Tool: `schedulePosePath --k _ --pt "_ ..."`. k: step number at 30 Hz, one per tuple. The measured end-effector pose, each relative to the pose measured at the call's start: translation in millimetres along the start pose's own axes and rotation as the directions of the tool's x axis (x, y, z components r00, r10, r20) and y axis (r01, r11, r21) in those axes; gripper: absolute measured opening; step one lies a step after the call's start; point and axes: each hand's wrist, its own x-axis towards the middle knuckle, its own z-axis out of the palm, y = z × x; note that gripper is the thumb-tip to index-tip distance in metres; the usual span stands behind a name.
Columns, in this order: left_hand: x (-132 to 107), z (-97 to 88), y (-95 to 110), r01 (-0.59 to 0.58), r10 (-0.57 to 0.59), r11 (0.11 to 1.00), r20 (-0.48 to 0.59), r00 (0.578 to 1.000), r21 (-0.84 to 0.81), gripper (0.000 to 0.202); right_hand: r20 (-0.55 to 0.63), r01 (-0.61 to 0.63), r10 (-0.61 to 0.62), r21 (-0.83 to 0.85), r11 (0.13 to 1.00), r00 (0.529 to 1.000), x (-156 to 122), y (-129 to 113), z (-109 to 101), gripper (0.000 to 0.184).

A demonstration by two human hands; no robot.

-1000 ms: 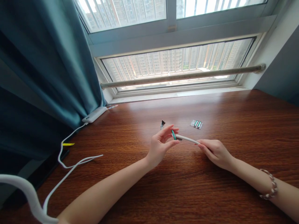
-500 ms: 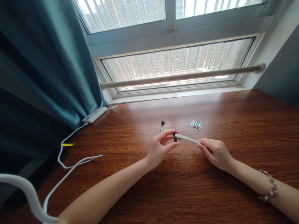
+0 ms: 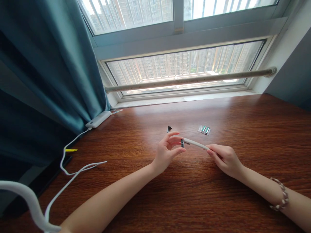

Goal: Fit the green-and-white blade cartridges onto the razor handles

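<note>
In the head view, my right hand (image 3: 224, 159) is closed round the lower end of a razor (image 3: 196, 143) with a white handle, which tilts up to the left. At its far end sits the dark, bladed razor head (image 3: 182, 143). My left hand (image 3: 167, 150) has its thumb below and a finger above that head, while the index finger stretches over the top. Whether the head is fixed to the handle cannot be made out. Just beyond my left hand, a second razor-like thing (image 3: 169, 128) with a dark head lies partly hidden by my fingers.
A clear pack of two green-and-white razor cartridges (image 3: 204, 129) lies beyond my right hand on the brown wooden table (image 3: 255, 129). A white power bank (image 3: 98, 119) with a white cable (image 3: 63, 161) is at the left, near a blue curtain (image 3: 73, 64) and a yellow strip (image 3: 71, 150).
My left index finger has lifted off the razor head and straightened. The razor head has turned slightly, showing its blades, and my right hand has shifted a little to the right.
</note>
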Motion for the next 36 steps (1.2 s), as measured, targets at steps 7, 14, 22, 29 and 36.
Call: schedulePosePath --k 7,14,22,29,36 --pt "0 2.7 2 0.050 -0.055 0.997 -0.089 0.995 -0.055 0.043 0.077 0.049 -0.052 0.035 0.998 0.996 0 -3 -2 0.015" --pt "-3 2.3 2 0.109 -0.111 0.993 -0.069 0.991 -0.038 0.033 0.053 0.032 -0.034 0.041 0.999 0.998 1 -2 -2 0.015" --pt "-3 0.7 -2 0.014 -0.015 0.999 0.011 1.000 0.047 0.028 0.070 0.040 -0.044 0.054 0.998 0.997 1 -3 -2 0.015" --pt "-1 3.5 -6 0.072 -0.083 0.986 -0.068 0.994 -0.149 0.031 0.113 0.030 -0.033 0.026 0.999 0.993 1 -3 -1 0.019" --pt "0 4.5 -5 0.156 -0.194 0.951 -0.121 0.973 -0.268 0.024 0.064 0.032 -0.032 0.001 0.999 0.997 1 -3 -1 0.022"
